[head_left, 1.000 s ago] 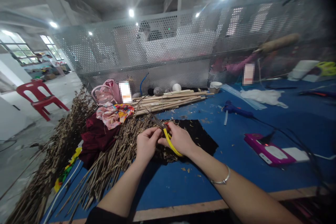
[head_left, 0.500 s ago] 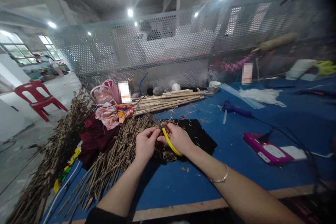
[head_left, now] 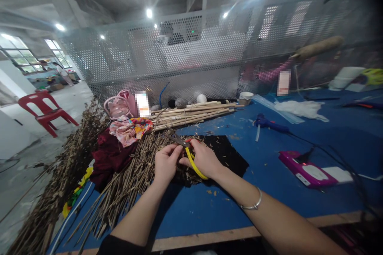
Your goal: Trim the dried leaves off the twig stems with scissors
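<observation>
My right hand (head_left: 203, 159) is closed around yellow-handled scissors (head_left: 193, 163), whose metal blades point up and left over the dried plants. Close beside it, my left hand (head_left: 166, 162) has thumb and fingers pinched together; whatever they hold is too small or hidden to make out. Under and left of the hands lies a pile of dried plant stalks (head_left: 128, 179) with crumpled brown heads. A black cloth or sheet (head_left: 227, 155) with scattered plant bits lies partly beneath my hands on the blue table (head_left: 239, 207).
Pale sticks (head_left: 191, 115) lie behind the hands. At left are a maroon cloth (head_left: 109, 157), a pink bag (head_left: 119, 105) and a tall stalk bundle (head_left: 60, 167). A blue glue gun (head_left: 272, 124) and a magenta device (head_left: 308, 169) with cables lie right. A perforated metal screen (head_left: 185, 59) borders the back.
The view has shifted very slightly. My thumb and fingers stay nearly in place, and the scissors' blades look a little more spread apart.
</observation>
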Motion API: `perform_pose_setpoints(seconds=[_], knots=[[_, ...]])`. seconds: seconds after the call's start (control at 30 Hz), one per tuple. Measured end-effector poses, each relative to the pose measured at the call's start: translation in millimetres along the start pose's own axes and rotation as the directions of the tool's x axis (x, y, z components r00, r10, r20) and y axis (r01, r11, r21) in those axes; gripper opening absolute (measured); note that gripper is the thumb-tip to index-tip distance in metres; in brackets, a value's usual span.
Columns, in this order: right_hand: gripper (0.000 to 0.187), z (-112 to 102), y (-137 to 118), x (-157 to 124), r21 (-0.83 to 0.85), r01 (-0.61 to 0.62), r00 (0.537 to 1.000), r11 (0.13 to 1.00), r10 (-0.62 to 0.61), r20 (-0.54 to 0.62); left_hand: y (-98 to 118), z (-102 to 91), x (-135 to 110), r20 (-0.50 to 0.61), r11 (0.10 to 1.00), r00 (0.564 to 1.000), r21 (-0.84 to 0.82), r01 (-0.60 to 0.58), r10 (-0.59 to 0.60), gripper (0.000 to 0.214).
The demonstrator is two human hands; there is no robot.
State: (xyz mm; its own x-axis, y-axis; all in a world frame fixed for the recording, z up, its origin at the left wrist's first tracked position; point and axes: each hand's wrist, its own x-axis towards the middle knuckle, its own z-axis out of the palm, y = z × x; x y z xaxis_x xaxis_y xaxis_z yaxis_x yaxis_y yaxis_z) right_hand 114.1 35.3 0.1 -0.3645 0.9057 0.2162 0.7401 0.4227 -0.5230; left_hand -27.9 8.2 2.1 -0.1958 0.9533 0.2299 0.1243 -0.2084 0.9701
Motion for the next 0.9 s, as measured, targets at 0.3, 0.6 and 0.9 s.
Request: perform_pose_setpoints(seconds=[0.3, 0.6, 0.9], knots=[[0.048, -2.7, -3.7, 0.8, -0.035, -0.059, 0.998, 0.998, 0.059, 0.021, -0.5, -0.8, 1.8, -0.026, 1.0, 1.0, -0.008, 0.001, -0.001, 0.025], [0.057, -2.6, -1.4, -0.2, -0.024, 0.02, 1.0, 1.0, -0.02, 0.016, 2.4, -2.6, 2.8, -0.023, 1.0, 0.999, 0.012, 0.024, -0.024, 0.024], [0.049, -8.1, -2.1, 1.0, -0.052, -0.025, 1.0, 0.998, 0.025, -0.007, -2.7, -0.3, 3.8, -0.005, 1.0, 1.0, 0.001, 0.031, -0.031, 0.024]])
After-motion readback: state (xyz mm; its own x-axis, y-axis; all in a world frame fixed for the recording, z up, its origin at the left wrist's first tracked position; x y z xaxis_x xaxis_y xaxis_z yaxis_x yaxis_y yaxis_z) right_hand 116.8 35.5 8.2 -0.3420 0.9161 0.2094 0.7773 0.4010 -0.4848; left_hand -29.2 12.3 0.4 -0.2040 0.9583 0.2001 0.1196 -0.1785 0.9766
